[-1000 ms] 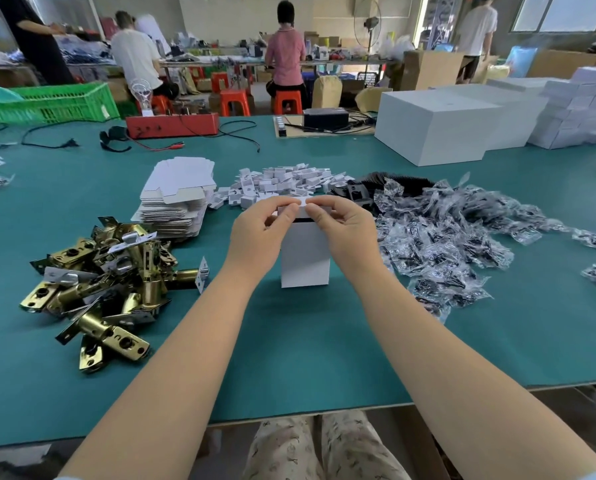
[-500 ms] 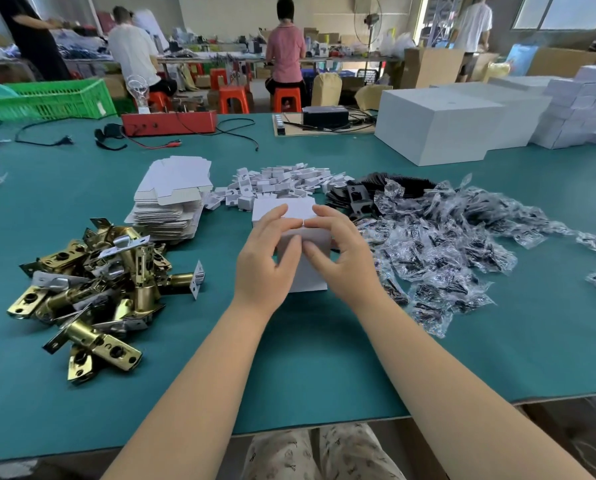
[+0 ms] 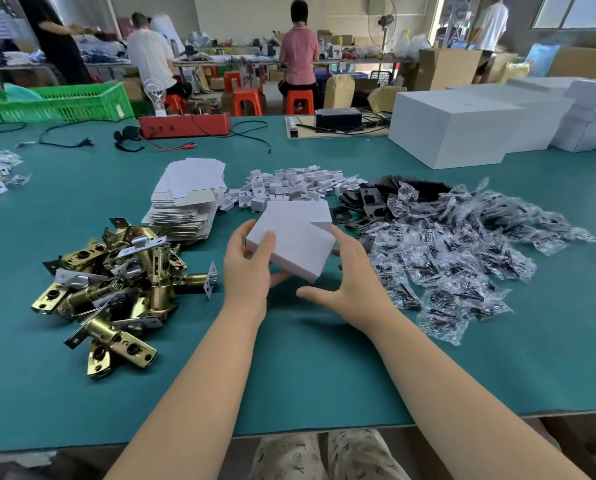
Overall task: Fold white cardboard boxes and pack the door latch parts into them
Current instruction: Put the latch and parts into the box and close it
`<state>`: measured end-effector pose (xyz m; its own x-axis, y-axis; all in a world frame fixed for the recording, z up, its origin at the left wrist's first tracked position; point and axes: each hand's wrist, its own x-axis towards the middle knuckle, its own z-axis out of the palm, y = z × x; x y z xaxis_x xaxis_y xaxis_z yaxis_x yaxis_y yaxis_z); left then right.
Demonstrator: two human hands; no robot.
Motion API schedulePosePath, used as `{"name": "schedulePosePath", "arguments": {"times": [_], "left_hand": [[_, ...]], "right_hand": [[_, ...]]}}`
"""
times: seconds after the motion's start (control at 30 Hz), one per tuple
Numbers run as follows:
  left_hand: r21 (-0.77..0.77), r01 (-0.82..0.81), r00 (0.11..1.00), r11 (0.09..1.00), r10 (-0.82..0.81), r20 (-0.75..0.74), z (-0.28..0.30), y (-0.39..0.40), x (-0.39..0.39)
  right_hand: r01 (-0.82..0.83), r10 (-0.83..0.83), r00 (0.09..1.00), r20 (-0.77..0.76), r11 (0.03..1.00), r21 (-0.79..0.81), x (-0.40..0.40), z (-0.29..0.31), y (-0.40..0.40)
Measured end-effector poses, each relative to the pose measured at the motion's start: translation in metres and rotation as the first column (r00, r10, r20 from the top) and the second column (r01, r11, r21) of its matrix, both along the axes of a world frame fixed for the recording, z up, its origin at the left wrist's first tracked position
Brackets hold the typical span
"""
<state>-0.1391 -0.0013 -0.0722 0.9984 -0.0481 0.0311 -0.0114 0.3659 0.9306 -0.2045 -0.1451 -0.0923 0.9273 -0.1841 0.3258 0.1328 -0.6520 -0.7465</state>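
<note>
A small white cardboard box [image 3: 296, 233] is tilted above the green table [image 3: 289, 375], held between both hands. My left hand [image 3: 249, 268] grips its left corner, thumb on top and fingers beneath. My right hand [image 3: 346, 284] cups the box's right side, its thumb spread out below the lower corner. A pile of brass door latches [image 3: 116, 292] lies to the left. Behind that pile stands a stack of flat white box blanks [image 3: 185, 199]. Plastic bags of small parts [image 3: 462, 251] are heaped to the right.
Small white cardboard inserts [image 3: 296, 183] and black plates [image 3: 365, 202] lie behind the box. Large white cartons [image 3: 462, 126] stand at the back right, a red device [image 3: 185, 124] with cables and a green crate [image 3: 57, 102] at the back left. People work at far tables.
The box stood upright while both hands pressed its top flap; it has since been lifted and turned to a tilted, diagonal position in my hands.
</note>
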Motion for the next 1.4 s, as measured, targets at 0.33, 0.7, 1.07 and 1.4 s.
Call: {"name": "schedulePosePath", "arguments": {"times": [0.33,0.7,1.07,1.4], "left_hand": [[0.314,0.009,0.967,0.949,-0.089,0.24,0.004,-0.008,0.004],[0.521,-0.11,0.958,0.846,-0.051,0.283,0.014,-0.03,0.054],[0.459,-0.115,0.979,0.881,0.023,0.203,-0.003,-0.03,0.076],[0.469,-0.189,0.972,0.863,0.095,0.217,-0.015,-0.029,0.059]], "right_hand": [[0.022,-0.08,0.987,0.14,0.926,0.376,0.011,0.015,-0.003],[0.147,-0.163,0.986,0.019,0.926,0.347,0.078,0.016,-0.009],[0.174,-0.216,0.976,0.036,0.866,0.47,0.092,0.004,0.006],[-0.029,-0.005,0.999,0.049,0.751,0.66,0.08,0.011,0.005]]}}
